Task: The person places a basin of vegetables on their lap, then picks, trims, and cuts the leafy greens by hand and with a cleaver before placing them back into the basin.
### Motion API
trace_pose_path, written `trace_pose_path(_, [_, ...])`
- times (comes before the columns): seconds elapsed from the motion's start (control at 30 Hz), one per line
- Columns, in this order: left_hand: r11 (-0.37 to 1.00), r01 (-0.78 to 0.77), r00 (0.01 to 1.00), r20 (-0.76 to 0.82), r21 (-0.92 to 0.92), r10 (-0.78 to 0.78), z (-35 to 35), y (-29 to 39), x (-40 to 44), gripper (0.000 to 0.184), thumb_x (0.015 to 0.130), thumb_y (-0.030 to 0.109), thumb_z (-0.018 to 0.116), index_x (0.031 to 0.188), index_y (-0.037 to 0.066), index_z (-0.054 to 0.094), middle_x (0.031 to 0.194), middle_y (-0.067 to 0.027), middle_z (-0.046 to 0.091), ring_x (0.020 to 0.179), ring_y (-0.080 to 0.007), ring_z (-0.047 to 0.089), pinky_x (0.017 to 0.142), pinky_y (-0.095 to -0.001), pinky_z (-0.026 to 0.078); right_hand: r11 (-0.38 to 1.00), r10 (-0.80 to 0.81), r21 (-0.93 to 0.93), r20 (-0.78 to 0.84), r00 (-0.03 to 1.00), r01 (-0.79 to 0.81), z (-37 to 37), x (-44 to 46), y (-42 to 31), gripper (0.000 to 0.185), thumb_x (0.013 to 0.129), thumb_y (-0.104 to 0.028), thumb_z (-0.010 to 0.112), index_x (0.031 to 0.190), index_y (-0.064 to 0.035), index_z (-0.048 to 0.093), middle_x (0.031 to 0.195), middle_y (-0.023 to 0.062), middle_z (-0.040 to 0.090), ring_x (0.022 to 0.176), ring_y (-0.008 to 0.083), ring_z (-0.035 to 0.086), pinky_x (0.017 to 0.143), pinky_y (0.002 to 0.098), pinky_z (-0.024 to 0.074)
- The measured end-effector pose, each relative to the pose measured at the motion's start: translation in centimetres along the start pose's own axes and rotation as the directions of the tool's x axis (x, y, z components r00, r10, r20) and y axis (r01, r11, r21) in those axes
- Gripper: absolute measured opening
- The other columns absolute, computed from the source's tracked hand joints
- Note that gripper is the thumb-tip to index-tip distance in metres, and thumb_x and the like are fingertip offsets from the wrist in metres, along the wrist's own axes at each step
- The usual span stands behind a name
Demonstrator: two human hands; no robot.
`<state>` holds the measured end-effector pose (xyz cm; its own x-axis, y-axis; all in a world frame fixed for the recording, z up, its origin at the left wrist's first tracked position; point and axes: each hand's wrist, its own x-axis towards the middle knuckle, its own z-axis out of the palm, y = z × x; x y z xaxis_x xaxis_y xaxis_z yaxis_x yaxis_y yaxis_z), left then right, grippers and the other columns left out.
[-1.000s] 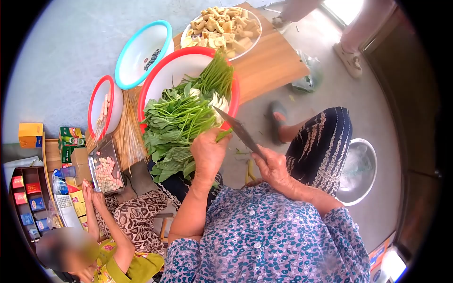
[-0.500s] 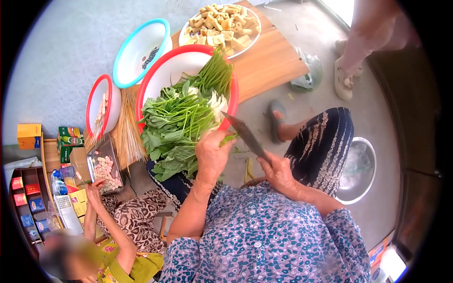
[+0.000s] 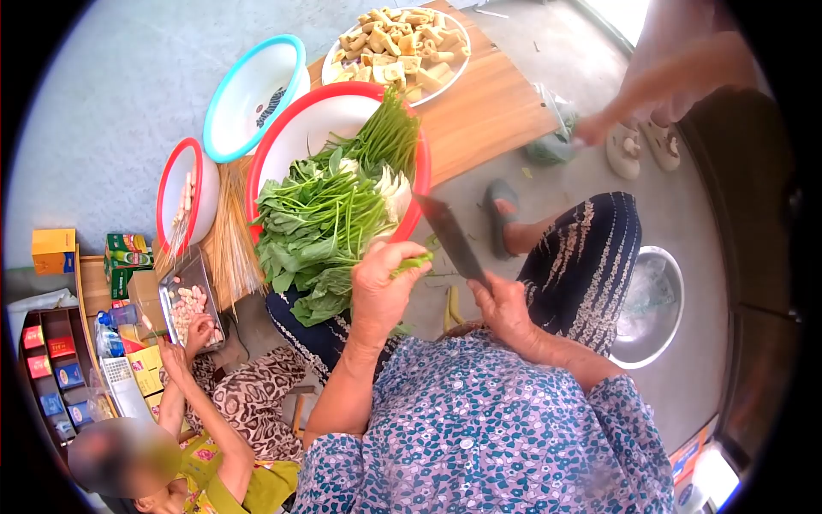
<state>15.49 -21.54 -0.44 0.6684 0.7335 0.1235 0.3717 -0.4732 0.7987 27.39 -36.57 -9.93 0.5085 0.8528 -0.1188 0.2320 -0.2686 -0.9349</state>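
My left hand (image 3: 381,283) is closed around a bunch of leafy greens (image 3: 324,293). Its cut stem ends poke out on the right side of the fist, and its leaves hang to the left. In my right hand (image 3: 507,310) is the handle of a dark-bladed kitchen knife (image 3: 452,242). The blade slants up and left, a little right of the stem ends and apart from them. Just beyond both hands, a red-rimmed white basin (image 3: 291,141) holds more leafy greens and a bundle of thin green stems (image 3: 390,133).
A wooden board (image 3: 492,116) bears a plate of cut tan pieces (image 3: 398,51). Blue-rimmed (image 3: 229,107) and red-rimmed (image 3: 205,201) basins stand left, beside skewers (image 3: 231,231). A person at left works over a metal tray (image 3: 210,334). A metal bowl (image 3: 638,347) sits right.
The knife and my left hand have drawn slightly apart. A person at the upper right now reaches an arm down toward the plastic bag. The left co-worker's hand has moved over the tray.
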Motion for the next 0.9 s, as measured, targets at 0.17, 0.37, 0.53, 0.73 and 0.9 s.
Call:
trace_pose_path(0.17, [0.983,0.128,0.990,-0.034,-0.135,-0.134,-0.4,-1.6,0.0,0.016,0.080,-0.002,0.071,0.096,0.000,0.068,0.090,-0.0038,0.069,0.071,-0.0077,0.058,0.065,-0.0208,0.048,0.990,0.031,0.140,-0.080,0.996,-0.019,-0.5,0.5,-0.4,0.023,0.088,-0.011,0.065,0.109,-0.0032,0.065,0.065,0.0195,0.056,0.052,0.0246,0.053,0.052,0.0323,0.0451])
trace_pose_path(0.37, [0.995,0.103,0.988,-0.114,-0.016,-0.104,-2.1,0.7,0.3,0.019,0.080,0.002,0.073,0.098,0.000,0.068,0.089,-0.0031,0.068,0.079,-0.0082,0.059,0.072,-0.0219,0.047,0.968,0.135,0.215,-0.019,0.991,-0.128,-0.9,0.5,-0.8,0.020,0.089,-0.013,0.064,0.105,-0.0016,0.065,0.059,0.0115,0.055,0.051,0.0135,0.051,0.050,0.0301,0.0429])
trace_pose_path(0.53, [0.989,0.145,0.969,-0.199,-0.039,-0.150,-5.2,1.5,-0.2,0.017,0.082,0.004,0.071,0.098,0.000,0.067,0.089,-0.0046,0.066,0.081,-0.0120,0.060,0.075,-0.0241,0.047,0.928,0.255,0.266,0.062,0.965,-0.262,-1.3,1.2,-1.2,0.018,0.090,-0.015,0.063,0.102,-0.0019,0.066,0.059,0.0088,0.058,0.051,0.0133,0.056,0.051,0.0309,0.0450])
trace_pose_path(0.73, [0.997,0.082,0.979,-0.189,0.007,-0.079,-6.0,3.1,-1.0,0.012,0.087,0.005,0.067,0.097,-0.001,0.067,0.087,-0.0022,0.066,0.078,-0.0092,0.060,0.071,-0.0220,0.046,0.994,0.060,0.099,-0.052,0.997,-0.055,-0.8,1.4,-1.2,0.020,0.087,-0.010,0.065,0.106,-0.0024,0.065,0.066,0.0170,0.061,0.055,0.0235,0.061,0.055,0.0337,0.0481])
trace_pose_path(0.9, [0.948,0.229,0.901,-0.321,-0.222,-0.293,-7.5,3.8,-1.7,0.020,0.090,0.014,0.065,0.104,0.000,0.066,0.085,-0.0040,0.066,0.072,-0.0075,0.057,0.062,-0.0203,0.043,0.965,-0.258,-0.080,-0.137,0.956,0.249,-0.2,1.2,-0.8,0.021,0.085,-0.008,0.066,0.105,-0.0015,0.065,0.064,0.0163,0.059,0.054,0.0210,0.060,0.054,0.0330,0.0470])
